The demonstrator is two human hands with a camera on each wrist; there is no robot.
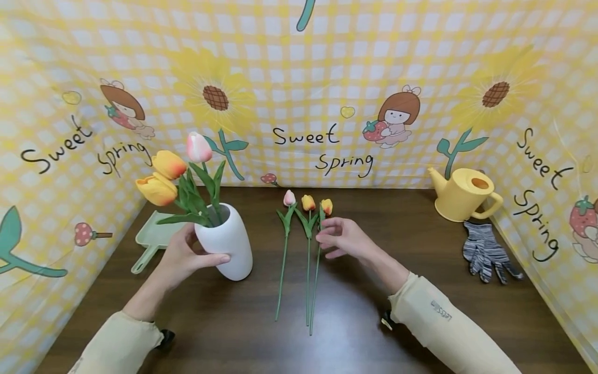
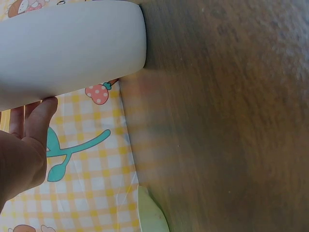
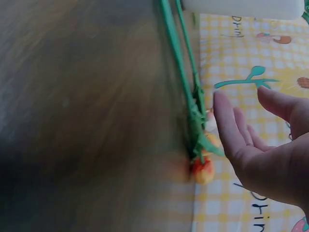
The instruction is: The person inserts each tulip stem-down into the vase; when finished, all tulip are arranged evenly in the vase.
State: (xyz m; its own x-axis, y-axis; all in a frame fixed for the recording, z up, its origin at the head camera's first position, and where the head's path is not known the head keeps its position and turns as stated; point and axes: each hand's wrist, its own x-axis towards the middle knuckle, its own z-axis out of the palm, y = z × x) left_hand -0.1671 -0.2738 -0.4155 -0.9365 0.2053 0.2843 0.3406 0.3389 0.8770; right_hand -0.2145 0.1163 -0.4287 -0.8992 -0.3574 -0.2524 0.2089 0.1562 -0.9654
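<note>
My left hand (image 1: 183, 255) grips a white vase (image 1: 229, 244) at the left, thumb across its front and the other fingers partly hidden behind it. The vase leans a little. From its mouth rise a pink tulip (image 1: 199, 147) and two yellow-orange tulips (image 1: 158, 189) with green leaves. On the table, a pink tulip (image 1: 289, 198) and two yellow-orange tulips (image 1: 308, 202) lie with stems pointing toward me. Over the rightmost tulip (image 3: 203, 170) hovers my right hand (image 1: 344, 239), its fingers loosely bent and a gap between thumb and forefinger in the right wrist view.
Behind the vase lies a pale green dustpan (image 1: 159, 231). A yellow watering can (image 1: 462, 195) stands at the back right, with a grey striped glove (image 1: 488, 252) in front of it. Yellow checked cloth (image 1: 303, 93) walls the dark wooden table (image 1: 374, 322) at the back and sides.
</note>
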